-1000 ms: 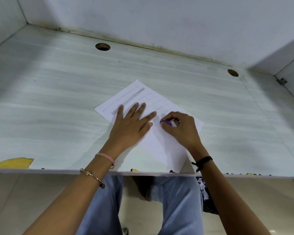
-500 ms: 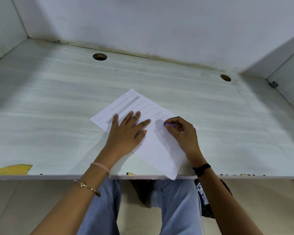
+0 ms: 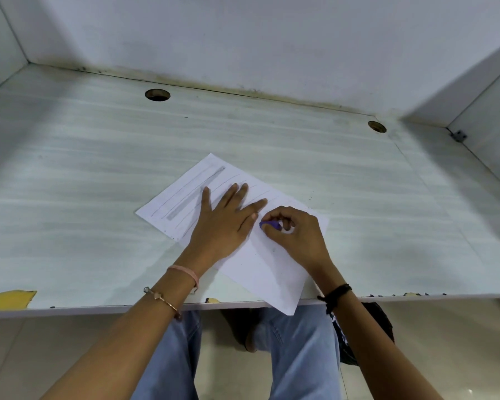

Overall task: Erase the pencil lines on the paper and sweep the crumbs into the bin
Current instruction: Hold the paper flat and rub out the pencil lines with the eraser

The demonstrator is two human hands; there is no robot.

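Observation:
A white sheet of paper (image 3: 267,267) lies at an angle on the pale desk, its near corner hanging over the front edge. Pencil lines (image 3: 195,193), one a thick grey bar, run across its far left part. My left hand (image 3: 224,219) lies flat on the sheet with fingers spread, pressing it down. Just right of it, my right hand (image 3: 296,235) pinches a small purple eraser (image 3: 270,225) with its tip against the paper. No bin is in view.
The desk (image 3: 98,197) sits in a white-walled alcove with two round cable holes (image 3: 157,95) at the back. Yellow tape scraps (image 3: 9,298) stick to the front edge. My legs in jeans and a dark bag (image 3: 373,330) are below the desk.
My right hand with the eraser has shifted slightly left along the sheet, closer to my left hand's fingertips. The left hand stays pressed on the paper. The camera view has moved a little.

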